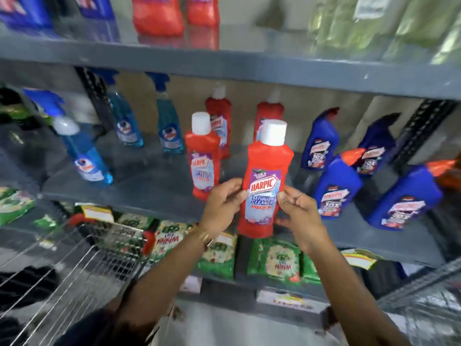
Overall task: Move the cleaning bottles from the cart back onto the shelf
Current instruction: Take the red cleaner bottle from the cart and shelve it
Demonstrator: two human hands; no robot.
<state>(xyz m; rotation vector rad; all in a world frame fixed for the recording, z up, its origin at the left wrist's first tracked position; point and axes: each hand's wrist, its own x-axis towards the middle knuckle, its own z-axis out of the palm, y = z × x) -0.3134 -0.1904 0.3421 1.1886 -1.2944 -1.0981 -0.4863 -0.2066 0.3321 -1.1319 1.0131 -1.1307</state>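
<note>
A red Harpic bathroom cleaner bottle (pixel 265 181) with a white cap is held upright in front of the grey middle shelf (pixel 149 186). My left hand (pixel 223 203) grips its left side and my right hand (pixel 298 213) grips its right side. Its base hangs just below the shelf's front edge. Another red bottle (pixel 202 158) stands on the shelf just left of it, with two more red bottles (pixel 219 121) behind. The wire cart (pixel 82 265) is at the lower left, its contents blurred.
Blue spray bottles (pixel 84 156) stand on the shelf's left part and dark blue Harpic bottles (pixel 336 188) on its right. Green packets (pixel 274 260) fill the shelf below. A higher shelf (pixel 224 61) carries red and blue bottles. A second wire basket (pixel 429 303) is at lower right.
</note>
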